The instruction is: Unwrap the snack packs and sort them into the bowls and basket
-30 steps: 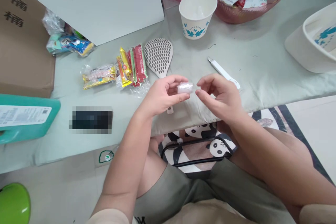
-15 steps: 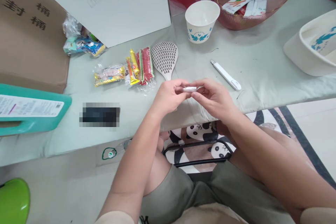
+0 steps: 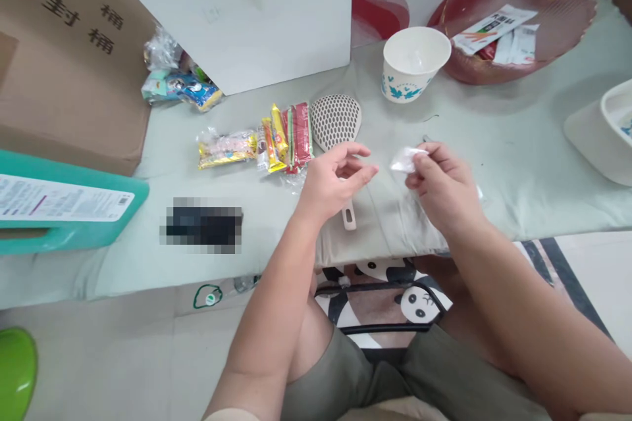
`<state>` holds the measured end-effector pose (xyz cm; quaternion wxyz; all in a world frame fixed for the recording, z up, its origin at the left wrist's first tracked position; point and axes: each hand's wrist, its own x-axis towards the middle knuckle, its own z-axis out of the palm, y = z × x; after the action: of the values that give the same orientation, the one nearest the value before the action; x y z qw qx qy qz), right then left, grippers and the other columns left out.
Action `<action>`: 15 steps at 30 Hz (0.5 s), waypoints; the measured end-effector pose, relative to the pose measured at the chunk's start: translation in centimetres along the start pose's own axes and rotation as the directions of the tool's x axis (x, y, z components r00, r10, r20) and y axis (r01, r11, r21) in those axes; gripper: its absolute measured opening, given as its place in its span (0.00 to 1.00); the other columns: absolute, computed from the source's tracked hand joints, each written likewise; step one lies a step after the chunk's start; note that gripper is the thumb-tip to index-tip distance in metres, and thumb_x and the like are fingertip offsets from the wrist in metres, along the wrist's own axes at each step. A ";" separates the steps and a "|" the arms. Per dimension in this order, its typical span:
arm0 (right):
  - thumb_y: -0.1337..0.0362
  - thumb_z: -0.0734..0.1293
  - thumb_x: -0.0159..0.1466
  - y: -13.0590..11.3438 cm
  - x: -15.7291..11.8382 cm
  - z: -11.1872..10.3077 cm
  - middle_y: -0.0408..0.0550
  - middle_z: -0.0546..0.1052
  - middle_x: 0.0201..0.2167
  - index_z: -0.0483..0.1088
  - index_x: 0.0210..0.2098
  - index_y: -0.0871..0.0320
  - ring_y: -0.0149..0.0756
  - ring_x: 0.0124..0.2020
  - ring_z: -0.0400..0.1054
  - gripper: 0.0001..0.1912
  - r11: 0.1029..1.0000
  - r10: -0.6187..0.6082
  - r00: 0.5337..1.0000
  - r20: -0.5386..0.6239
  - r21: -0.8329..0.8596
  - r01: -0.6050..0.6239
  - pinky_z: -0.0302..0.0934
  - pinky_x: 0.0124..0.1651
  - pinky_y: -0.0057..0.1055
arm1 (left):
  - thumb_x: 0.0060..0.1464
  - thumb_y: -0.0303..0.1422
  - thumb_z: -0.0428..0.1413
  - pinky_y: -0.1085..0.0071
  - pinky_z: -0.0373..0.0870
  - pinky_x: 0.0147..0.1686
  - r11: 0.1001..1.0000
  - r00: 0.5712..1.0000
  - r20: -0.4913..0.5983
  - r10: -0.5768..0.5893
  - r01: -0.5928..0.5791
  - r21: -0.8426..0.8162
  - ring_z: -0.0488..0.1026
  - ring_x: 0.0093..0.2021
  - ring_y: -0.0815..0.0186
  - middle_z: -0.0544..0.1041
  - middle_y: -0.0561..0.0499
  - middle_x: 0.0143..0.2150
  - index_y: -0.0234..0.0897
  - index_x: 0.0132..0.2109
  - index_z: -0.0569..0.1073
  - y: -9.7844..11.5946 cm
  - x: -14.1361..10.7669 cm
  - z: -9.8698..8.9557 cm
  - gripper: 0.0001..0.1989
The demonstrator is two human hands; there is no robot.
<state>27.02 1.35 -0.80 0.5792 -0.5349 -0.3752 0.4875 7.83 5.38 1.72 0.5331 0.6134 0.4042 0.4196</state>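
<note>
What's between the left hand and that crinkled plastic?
In the head view, only cloth shows between the left hand and the plastic, which the right hand pinches.

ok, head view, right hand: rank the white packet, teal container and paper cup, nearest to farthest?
From the right hand:
1. White packet: pinched in its fingers.
2. Paper cup: upright, beyond the hand toward the back of the table.
3. Teal container: far left, past the other hand.
</note>
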 end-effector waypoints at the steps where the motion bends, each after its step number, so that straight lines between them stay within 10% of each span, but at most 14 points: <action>1: 0.60 0.72 0.64 -0.1 0.3 -0.1 0.36 0.68 0.21 0.71 0.35 0.55 0.24 0.22 0.61 0.07 1.000 -0.012 0.998 -0.055 -0.026 0.011 0.57 0.28 0.25 | 0.54 0.40 0.65 0.73 0.76 0.33 1.000 0.999 -0.036 0.010 -0.010 -0.011 0.79 0.30 0.69 0.81 0.51 0.29 0.37 0.37 0.79 -0.2 0.2 -0.5 0.11; 10: 0.72 0.66 0.64 -7.6 10.2 1.1 0.36 0.69 0.23 0.70 0.39 0.54 0.23 0.16 0.60 0.07 0.970 -0.110 0.931 -0.349 -0.243 0.023 0.50 0.21 0.26 | 0.54 0.36 0.64 0.70 0.80 0.36 0.999 0.983 -0.177 -0.046 0.045 -0.009 0.81 0.31 0.67 0.84 0.49 0.30 0.35 0.35 0.81 -0.9 0.1 -3.3 0.08; 15: 0.71 0.67 0.62 -5.7 6.3 2.4 0.37 0.73 0.26 0.70 0.49 0.53 0.25 0.16 0.62 0.16 0.939 -0.121 0.981 -0.154 -0.339 0.063 0.54 0.22 0.29 | 0.62 0.33 0.57 0.70 0.79 0.37 0.990 0.965 -0.256 -0.050 0.081 0.114 0.82 0.34 0.67 0.84 0.48 0.34 0.35 0.39 0.79 -0.6 -0.2 -3.9 0.07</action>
<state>27.18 8.29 4.63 0.5332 -0.6469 -0.4250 0.3415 4.07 6.51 1.43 0.4521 0.5731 0.5139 0.4507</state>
